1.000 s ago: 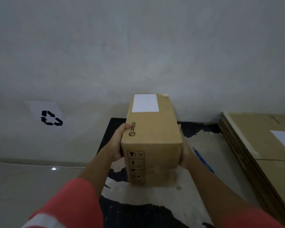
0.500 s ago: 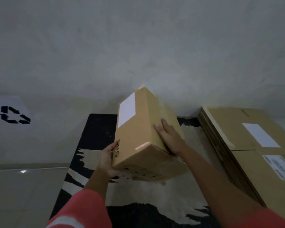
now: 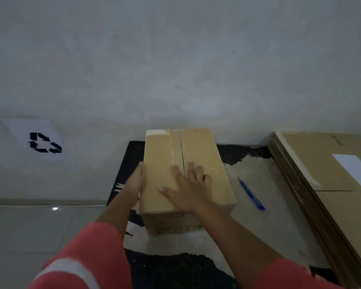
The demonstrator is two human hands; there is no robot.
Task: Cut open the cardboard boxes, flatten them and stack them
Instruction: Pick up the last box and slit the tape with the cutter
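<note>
You have 1 closed cardboard box [image 3: 186, 170] lying flat in front of you on the black-and-white mat, its long side running away from you toward the wall. Its top face is plain brown, with the centre seam between the 2 flaps showing as a dark line under clear tape. To your right, well apart, the stack of flattened boxes [image 3: 329, 184] lies flat, white labels facing up.

Worn mat [image 3: 258, 184] bears box [image 3: 196, 147], seemingly a pen [image 3: 251, 193], flattened stack [image 3: 313, 163]
</note>
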